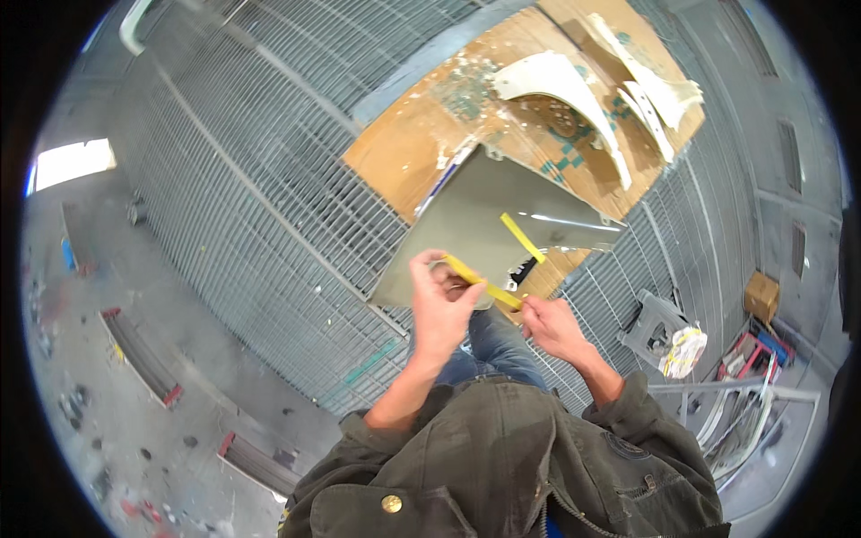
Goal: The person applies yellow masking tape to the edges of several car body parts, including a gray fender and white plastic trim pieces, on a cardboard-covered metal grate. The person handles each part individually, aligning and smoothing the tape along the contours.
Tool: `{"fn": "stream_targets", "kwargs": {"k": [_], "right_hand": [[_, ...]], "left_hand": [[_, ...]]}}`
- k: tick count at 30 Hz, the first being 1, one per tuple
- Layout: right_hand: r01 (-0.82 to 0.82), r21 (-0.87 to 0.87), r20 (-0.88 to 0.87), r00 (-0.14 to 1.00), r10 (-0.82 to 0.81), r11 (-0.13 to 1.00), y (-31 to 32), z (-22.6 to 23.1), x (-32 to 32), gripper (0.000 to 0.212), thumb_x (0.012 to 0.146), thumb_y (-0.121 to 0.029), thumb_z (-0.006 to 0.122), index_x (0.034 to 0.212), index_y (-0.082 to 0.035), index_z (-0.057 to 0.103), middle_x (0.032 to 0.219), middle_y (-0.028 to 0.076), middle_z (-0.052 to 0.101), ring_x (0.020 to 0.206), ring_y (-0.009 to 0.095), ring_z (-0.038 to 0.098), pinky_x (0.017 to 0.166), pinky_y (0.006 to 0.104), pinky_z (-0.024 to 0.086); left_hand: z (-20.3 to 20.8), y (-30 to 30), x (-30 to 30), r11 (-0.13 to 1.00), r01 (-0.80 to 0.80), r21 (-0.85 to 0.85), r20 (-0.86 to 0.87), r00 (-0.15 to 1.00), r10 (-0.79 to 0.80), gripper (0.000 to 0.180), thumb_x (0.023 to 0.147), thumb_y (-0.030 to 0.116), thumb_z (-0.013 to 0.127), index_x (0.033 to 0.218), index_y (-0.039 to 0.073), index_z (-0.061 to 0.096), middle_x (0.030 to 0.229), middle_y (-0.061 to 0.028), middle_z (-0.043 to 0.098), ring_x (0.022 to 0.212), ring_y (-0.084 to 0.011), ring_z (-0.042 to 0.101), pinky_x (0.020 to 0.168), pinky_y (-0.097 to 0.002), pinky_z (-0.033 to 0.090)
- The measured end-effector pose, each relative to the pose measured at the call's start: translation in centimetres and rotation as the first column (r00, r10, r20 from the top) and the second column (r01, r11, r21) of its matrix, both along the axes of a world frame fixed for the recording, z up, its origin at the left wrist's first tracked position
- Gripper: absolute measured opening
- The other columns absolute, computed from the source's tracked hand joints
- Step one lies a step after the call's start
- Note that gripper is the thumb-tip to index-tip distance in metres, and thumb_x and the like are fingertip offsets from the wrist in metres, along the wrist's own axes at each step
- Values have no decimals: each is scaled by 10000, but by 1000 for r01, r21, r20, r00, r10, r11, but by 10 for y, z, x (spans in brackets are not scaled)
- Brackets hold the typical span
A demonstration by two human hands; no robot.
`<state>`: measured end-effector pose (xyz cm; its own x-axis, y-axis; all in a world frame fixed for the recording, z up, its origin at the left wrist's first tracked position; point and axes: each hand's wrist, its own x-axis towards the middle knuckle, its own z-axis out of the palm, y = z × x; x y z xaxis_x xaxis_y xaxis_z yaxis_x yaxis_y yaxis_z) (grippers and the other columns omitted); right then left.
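A strip of yellow masking tape [503, 296] is stretched slantwise between my two hands. My left hand [439, 303] has its thumb and fingers closed on the upper left part of the strip. At the lower right end, my right hand [552, 326] pinches the tape. Both hands are over the near edge of a grey-olive car fender [448, 217], which lies in front of me. Another piece of yellow tape [522, 238] is stuck slantwise on the fender's right part. A small black part [522, 271] shows at the fender's near edge.
Under the fender's far side is a flattened cardboard sheet [395, 163] on metal grating [296, 197]. White fender parts [565, 82] lie on the cardboard. To the right are a grey plastic bin [646, 325], a cardboard box [761, 297] and a metal frame [798, 394].
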<state>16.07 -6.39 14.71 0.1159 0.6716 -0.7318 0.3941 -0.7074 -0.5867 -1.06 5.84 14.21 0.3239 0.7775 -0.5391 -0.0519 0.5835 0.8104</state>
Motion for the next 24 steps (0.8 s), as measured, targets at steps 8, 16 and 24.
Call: {"fn": "stream_targets", "kwargs": {"k": [8,16,24], "right_hand": [[155,33,-12,988,-155,987,-7,-3,-1,346,981,-162,433,968,14,730,588,70,657,487,134,604,504,294,491],[804,-214,-114,543,-832,555,-39,-43,44,348,969,-214,458,994,48,685,612,88,610,429,124,491,410,254,366],[734,-120,-198,642,-741,668,-15,-32,20,316,1010,-217,460,1037,18,669,669,102,657,478,106,554,437,233,412]], "left_hand": [[-5,-13,4,997,-2,-82,114,993,11,443,806,-80,783,1182,-21,556,930,-95,699,890,-156,693,819,-282,573],[32,2,-1,982,-124,146,73,991,114,166,830,-59,778,938,-27,656,902,-79,704,838,-129,673,787,-264,563],[-78,81,-4,996,12,93,-315,949,18,478,749,-91,774,1181,33,611,960,-55,684,855,-121,675,785,-276,561]]}}
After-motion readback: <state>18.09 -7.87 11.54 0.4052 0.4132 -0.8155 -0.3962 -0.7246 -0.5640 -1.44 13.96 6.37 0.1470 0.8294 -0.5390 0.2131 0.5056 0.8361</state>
